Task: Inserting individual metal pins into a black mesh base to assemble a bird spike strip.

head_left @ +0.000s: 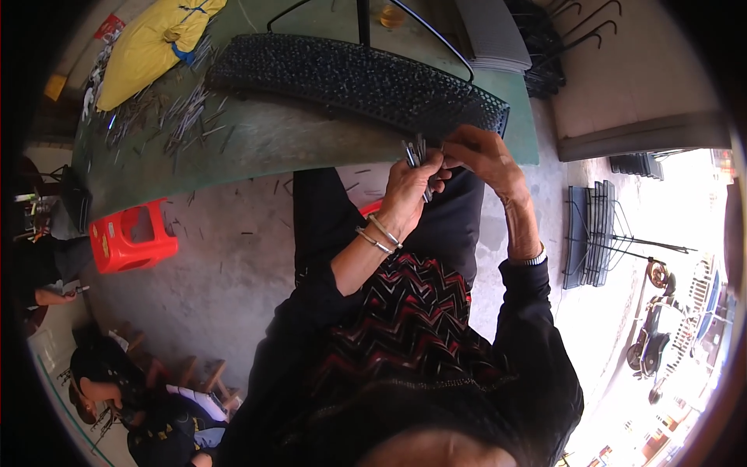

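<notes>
My left hand is closed around a small bunch of short, thin metal rods, whose ends stick out above and below the fist. Thumb to thumb with it, my right hand is closed in a pinch; whatever lies between its fingertips is too small to make out. Just beyond both hands, a long black perforated metal panel with bent black bars lies across the green table. The right fingers are close to the panel's near right end.
Loose metal rods are strewn beside a yellow sack at the table's left. A stack of grey sheets sits far right. On the floor are a red plastic stool and black racks. Other people sit lower left.
</notes>
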The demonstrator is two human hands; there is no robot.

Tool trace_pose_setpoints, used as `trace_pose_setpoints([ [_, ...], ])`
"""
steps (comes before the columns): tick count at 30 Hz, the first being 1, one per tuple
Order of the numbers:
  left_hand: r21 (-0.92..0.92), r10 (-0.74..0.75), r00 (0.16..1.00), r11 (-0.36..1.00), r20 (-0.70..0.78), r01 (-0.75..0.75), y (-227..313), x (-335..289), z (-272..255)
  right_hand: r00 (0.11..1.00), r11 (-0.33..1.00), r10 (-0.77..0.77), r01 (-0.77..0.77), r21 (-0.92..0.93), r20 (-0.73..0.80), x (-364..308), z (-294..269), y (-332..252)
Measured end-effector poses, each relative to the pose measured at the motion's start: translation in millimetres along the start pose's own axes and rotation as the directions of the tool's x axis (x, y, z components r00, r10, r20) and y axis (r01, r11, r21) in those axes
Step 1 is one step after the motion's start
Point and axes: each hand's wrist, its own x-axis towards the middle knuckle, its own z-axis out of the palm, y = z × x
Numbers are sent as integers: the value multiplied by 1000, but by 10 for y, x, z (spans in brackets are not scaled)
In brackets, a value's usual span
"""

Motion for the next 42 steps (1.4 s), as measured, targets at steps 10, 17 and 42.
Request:
trace_pose_setpoints([
  [10, -20, 24, 1000, 1000, 15, -23, 10, 9, 74, 984, 998, -50, 44, -39, -169, -50, -94, 56],
  [17, 30, -30, 999, 999, 18, 29, -18, 21, 63, 709, 925, -376, 248, -288, -597, 169, -48, -24],
  [42, -17, -205, 978, 979, 34, 205, -3, -44, 83, 784, 755, -531, 267, -599, -321, 271, -254, 155],
])
